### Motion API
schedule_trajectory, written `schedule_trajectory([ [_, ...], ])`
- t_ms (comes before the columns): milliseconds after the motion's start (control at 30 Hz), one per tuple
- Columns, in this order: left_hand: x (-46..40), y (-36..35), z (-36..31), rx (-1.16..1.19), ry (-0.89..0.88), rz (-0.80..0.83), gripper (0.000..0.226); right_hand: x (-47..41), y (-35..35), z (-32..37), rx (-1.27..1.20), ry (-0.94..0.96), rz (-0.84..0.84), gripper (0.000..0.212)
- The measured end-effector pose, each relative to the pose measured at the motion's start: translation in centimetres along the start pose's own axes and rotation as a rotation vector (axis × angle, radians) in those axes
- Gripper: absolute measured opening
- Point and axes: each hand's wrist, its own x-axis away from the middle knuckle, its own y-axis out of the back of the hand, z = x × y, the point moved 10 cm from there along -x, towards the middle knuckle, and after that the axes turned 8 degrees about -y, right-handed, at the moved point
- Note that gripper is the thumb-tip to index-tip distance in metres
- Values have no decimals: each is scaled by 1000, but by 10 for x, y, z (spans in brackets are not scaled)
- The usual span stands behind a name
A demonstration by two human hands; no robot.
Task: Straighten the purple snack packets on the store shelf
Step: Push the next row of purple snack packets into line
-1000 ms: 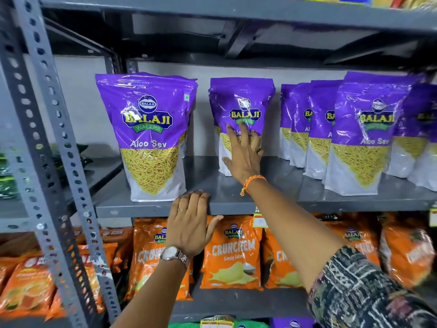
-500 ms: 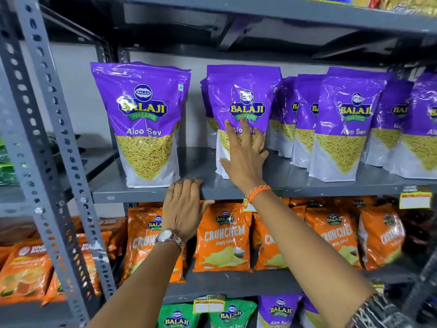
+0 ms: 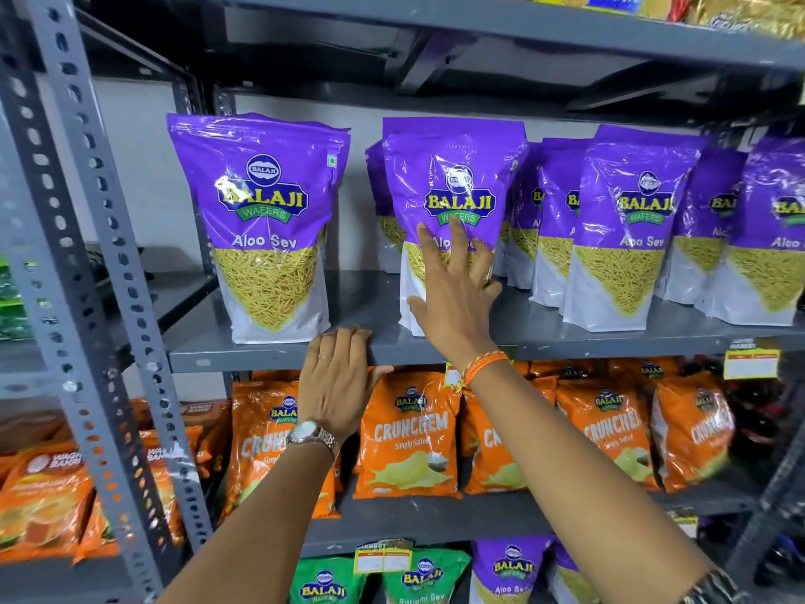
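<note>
Purple Balaji Aloo Sev packets stand in a row on the grey middle shelf [image 3: 244, 357]. One packet [image 3: 261, 211] stands alone and upright at the left. The middle packet [image 3: 453, 167] stands at the front with more packets behind it. My right hand [image 3: 453, 298] lies flat against its lower front, fingers spread and the thumb at its lower left corner. My left hand [image 3: 337, 377] grips the shelf's front edge between these two packets, fingers on top and thumb under the lip. Several more purple packets [image 3: 631, 220] overlap at uneven angles to the right.
A perforated grey upright post [image 3: 100, 255] stands at the left. Orange Crunchem packets [image 3: 409, 433] fill the shelf below, with green packets [image 3: 326, 581] under those. A yellow price tag [image 3: 751, 364] hangs on the shelf edge at right. Another shelf runs close overhead.
The middle purple packet has come forward to the shelf front under my right hand. The fingers have spread wider. My left hand has stayed on the shelf edge.
</note>
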Motion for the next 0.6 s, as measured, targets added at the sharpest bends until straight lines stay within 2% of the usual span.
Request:
schedule_trajectory([
  [600, 1, -7, 0, -5, -1, 9, 55, 3, 1, -3, -9, 7, 8, 100],
])
